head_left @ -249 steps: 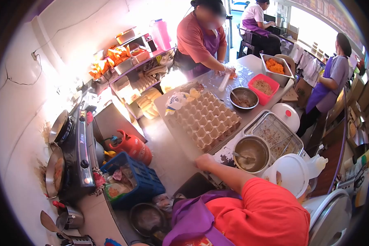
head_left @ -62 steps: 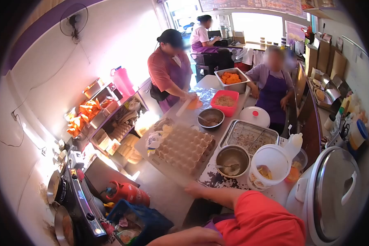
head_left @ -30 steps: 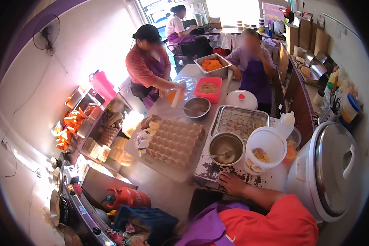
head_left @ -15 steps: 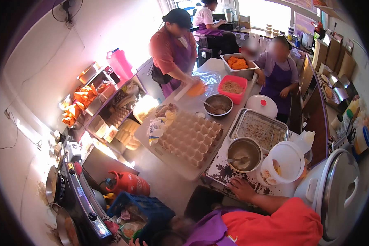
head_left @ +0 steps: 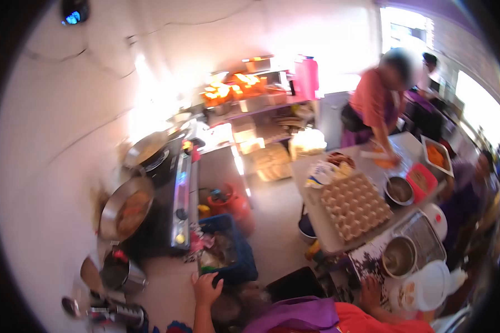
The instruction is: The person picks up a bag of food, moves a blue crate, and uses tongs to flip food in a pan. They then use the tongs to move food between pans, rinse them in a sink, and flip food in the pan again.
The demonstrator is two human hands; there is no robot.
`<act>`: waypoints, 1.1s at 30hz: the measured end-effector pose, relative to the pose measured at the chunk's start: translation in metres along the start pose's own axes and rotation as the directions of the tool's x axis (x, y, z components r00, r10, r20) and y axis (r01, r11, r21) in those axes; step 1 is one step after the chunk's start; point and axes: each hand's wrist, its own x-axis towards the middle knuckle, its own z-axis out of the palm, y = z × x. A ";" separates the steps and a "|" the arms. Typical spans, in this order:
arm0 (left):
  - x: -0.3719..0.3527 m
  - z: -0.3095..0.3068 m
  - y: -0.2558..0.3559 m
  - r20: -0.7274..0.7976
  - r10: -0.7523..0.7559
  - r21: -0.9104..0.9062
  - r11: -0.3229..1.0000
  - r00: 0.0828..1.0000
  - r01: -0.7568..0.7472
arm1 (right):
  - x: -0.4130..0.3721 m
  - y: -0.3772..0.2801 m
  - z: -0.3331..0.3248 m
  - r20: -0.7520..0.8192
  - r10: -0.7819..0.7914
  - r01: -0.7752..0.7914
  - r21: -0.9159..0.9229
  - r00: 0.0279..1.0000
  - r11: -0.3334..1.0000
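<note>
My left hand (head_left: 206,288) is at the lower middle, fingers apart and nothing in it, by the edge of the light counter (head_left: 169,277) and just below the blue crate (head_left: 244,261). Farther right, my right hand (head_left: 370,294) lies with spread fingers on the edge of the stained white table (head_left: 366,258), holding nothing. Close to it stand a metal bowl (head_left: 399,256) with a utensil inside and a white plastic tub (head_left: 430,286).
Left are a stove (head_left: 180,205), a pan of food (head_left: 126,208) and a pot (head_left: 122,272). A red gas cylinder (head_left: 236,208) stands behind the crate. Egg trays (head_left: 354,208) lie on the worktable (head_left: 311,194). A co-worker (head_left: 372,100) leans over it; others are at the right.
The view has swung left, bringing more of the stove and pans in. My left hand has come further into view at the counter; my right hand remains on the table edge.
</note>
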 end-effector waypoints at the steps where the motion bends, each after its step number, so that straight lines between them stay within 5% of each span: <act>1: 0.000 -0.001 0.001 -0.011 -0.004 0.002 1.000 1.000 0.004 | 0.002 -0.002 -0.003 0.006 -0.001 0.001 -0.010 1.000 1.000; 11: -0.004 0.004 -0.002 -0.008 -0.044 0.054 0.998 0.999 0.044 | -0.001 0.000 0.007 -0.017 -0.055 0.052 -0.133 0.998 0.990; 17: -0.007 0.009 -0.007 0.089 -0.034 0.275 0.961 0.995 0.008 | -0.001 0.008 0.014 -0.003 -0.059 0.058 -0.179 0.998 0.982; 33: -0.006 0.007 -0.008 0.110 -0.073 0.167 0.985 0.991 0.054 | -0.001 0.001 0.015 -0.045 -0.065 0.053 -0.228 0.997 0.972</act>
